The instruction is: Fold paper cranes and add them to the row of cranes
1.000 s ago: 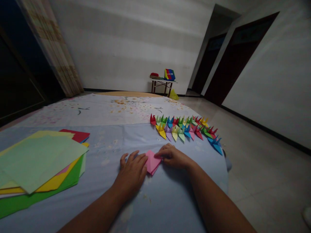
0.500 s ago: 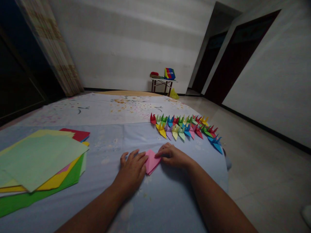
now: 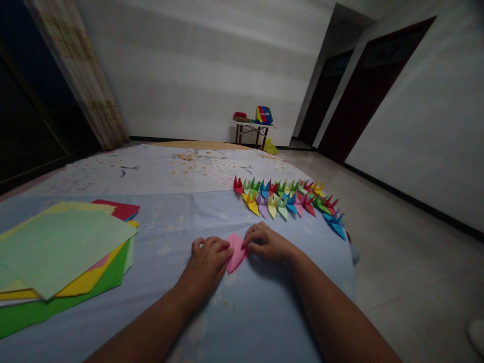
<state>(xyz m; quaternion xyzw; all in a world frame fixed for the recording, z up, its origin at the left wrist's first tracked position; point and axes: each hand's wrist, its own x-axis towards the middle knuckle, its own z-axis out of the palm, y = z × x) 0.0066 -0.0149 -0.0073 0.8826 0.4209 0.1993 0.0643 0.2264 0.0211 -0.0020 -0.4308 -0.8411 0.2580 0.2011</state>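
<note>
At the far left of the room, a long beige fabric curtain (image 3: 81,70) with brownish patterned bands hung beside a pale wall (image 3: 196,75). Nearer, on a light blue flowered cloth (image 3: 159,262), lay a fanned pile of paper sheets (image 3: 68,247), a pale green one on top, with pale yellow, red, deeper yellow and bright green edges sticking out around it. To the right of the pile, well apart from it, the left hand (image 3: 207,262) rested palm down, its fingers slightly bent and lightly spread, the fingertips over the left side of a small pink folded paper (image 3: 235,248). That paper lay on the cloth between the two hands, longer than wide, with a point toward the person. The right hand (image 3: 267,243) met its opposite side, thumb and forefinger pinching the edge while the other fingers curled in. Beyond that hand and stretching to the right stood uneven rows of folded paper cranes (image 3: 272,205) in red, green, yellow, blue, purple and pink, closely set. At their near right end, a blue paper crane (image 3: 336,228) sat close to the cloth's edge. Farther right, a dark reddish-brown door (image 3: 363,91) stood beyond a pale tiled floor (image 3: 408,287).
</note>
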